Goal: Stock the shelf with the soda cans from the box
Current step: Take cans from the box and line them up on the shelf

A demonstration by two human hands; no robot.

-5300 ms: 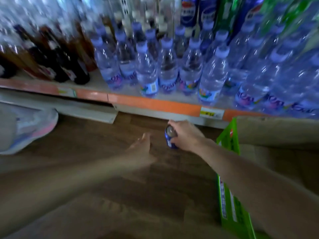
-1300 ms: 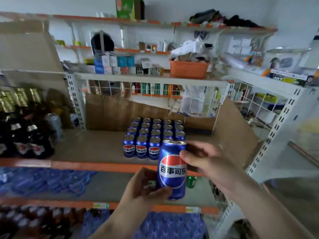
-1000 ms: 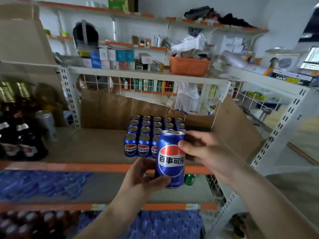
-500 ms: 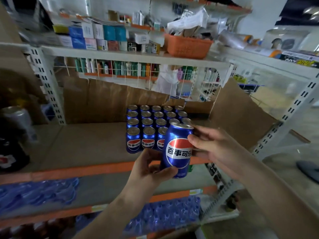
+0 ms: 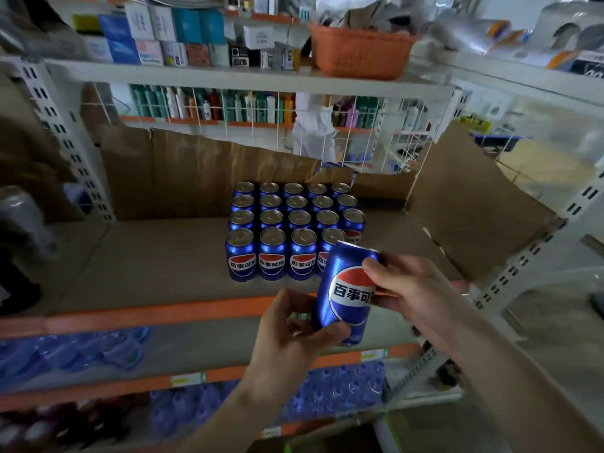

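We had both hands on one Pepsi can, left grip and right grip wrapped round it, near the shelf's front edge; next we'd slot it at the front-right corner of the can block.

Dim foreground, blurred edges, wide-angle bending.

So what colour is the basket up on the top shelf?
Orange. The basket shows clearly in the head view, sitting on the upper shelf.

White perforated uprights with orange-edged boards; brown cardboard lining the back. Above, an orange basket beside small boxes. Behind, wire mesh and coloured bottles. Dim, soft daylight.
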